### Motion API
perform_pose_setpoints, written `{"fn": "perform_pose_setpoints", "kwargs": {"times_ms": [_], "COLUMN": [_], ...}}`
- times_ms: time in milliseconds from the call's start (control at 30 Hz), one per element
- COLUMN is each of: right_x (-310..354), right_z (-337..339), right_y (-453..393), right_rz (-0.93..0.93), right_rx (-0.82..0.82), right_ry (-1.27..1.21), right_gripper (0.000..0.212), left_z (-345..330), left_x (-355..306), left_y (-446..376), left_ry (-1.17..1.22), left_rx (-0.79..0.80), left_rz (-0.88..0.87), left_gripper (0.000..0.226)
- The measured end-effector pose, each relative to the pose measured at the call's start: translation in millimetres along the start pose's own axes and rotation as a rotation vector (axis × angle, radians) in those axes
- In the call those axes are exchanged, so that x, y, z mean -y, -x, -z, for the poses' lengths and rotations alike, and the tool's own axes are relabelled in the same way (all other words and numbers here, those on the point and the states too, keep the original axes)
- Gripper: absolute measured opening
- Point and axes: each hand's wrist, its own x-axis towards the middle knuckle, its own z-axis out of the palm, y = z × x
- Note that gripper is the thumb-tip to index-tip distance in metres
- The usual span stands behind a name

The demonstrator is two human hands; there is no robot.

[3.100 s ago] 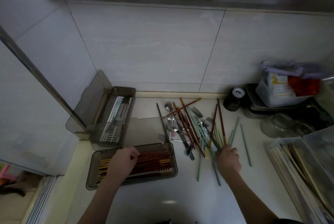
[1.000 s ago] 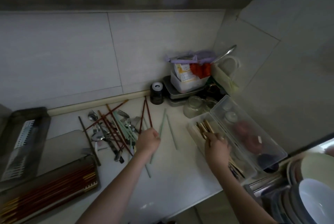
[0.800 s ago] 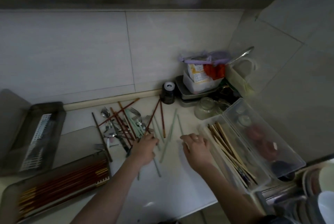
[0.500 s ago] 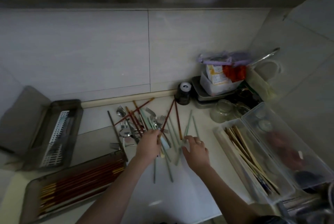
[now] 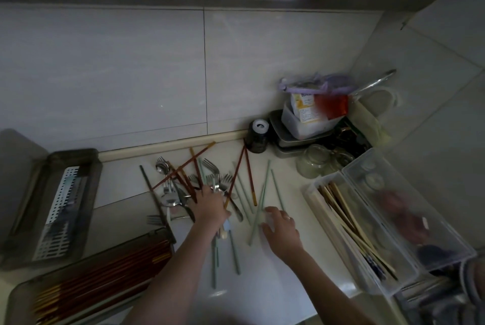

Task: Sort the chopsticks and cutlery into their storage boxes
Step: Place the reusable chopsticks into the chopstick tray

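Chopsticks (image 5: pixel 237 176) and forks (image 5: pixel 214 179) lie tangled on the white counter (image 5: pixel 278 280) near the wall. In the head view, the left hand (image 5: pixel 211 209) rests on this pile, fingers curled among the pieces; what it grips is probably a chopstick, but the dim light hides it. The right hand (image 5: pixel 280 227) pinches pale green chopsticks (image 5: pixel 262 201) beside it. A dark box (image 5: pixel 86 280) at lower left holds red chopsticks; a clear box (image 5: pixel 349 222) at right holds wooden ones.

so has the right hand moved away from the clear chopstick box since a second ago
Yes. The right hand has left the clear chopstick box and gone leftward to the pale green chopsticks on the counter.
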Motion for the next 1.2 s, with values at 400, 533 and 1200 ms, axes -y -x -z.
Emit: {"fn": "perform_pose_setpoints", "kwargs": {"times_ms": [400,533,1200], "right_x": [-3,-2,112], "right_z": [-1,-4,13], "right_y": [2,1,15], "right_rz": [0.026,0.034,-0.049], "right_rx": [0.02,0.039,0.451], "right_ry": [-0.023,-0.029,-0.911], "right_gripper": [0.039,0.039,0.034], "left_z": [10,20,42], "left_x": [10,10,8], "left_y": [7,6,10], "left_ry": [0.348,0.692,1.726], "left_rx": [-0.382,-0.417,-0.147], "left_rz": [0.025,0.04,0.459], "left_gripper": [0.019,0.024,0.049]}}
